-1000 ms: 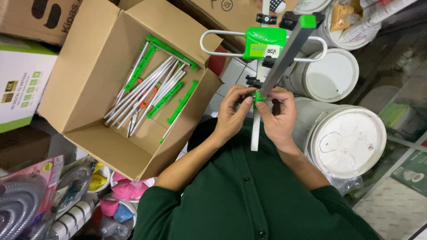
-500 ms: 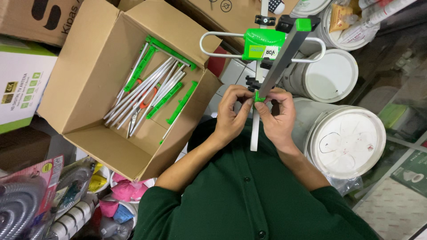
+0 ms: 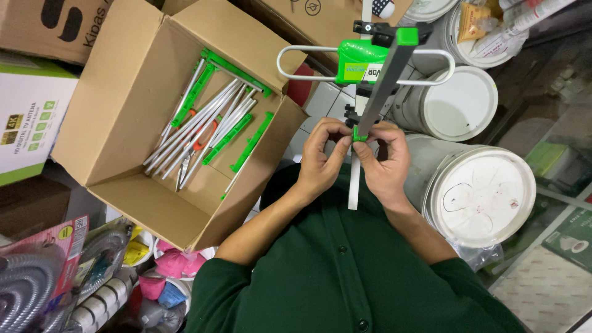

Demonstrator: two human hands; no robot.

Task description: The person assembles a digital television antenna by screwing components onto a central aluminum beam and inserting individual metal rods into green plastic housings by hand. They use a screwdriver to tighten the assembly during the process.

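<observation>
A big open cardboard box is seen off to the left of the fingers, well apart from them, with a loose pile of metal rods and green clips lying inside; how many rods there are can't really be counted, they're all overlapped. Two white buckets are parked to the right of the fingers, lids on, the nearer one partly covered by the right forearm and the farther one cut into by the antenna.

The antenna is held up in the middle, above the fingers: a grey boom with a green housing and a bent wire loop across it. Its top end is cut off by the frame edge, and its lower white strip is seen poking out below the fingers, against the green shirt.

The left hand and right hand are brought together on the boom, fingertips pinched shut around a small green clip right where the grey bar meets the white strip. Most of that clip is buried under the thumbs and forefingers, so its shape can't be made out. A black fitting just above the left fingers is half hidden too.

Packaged hoses at the bottom left are cropped off.
</observation>
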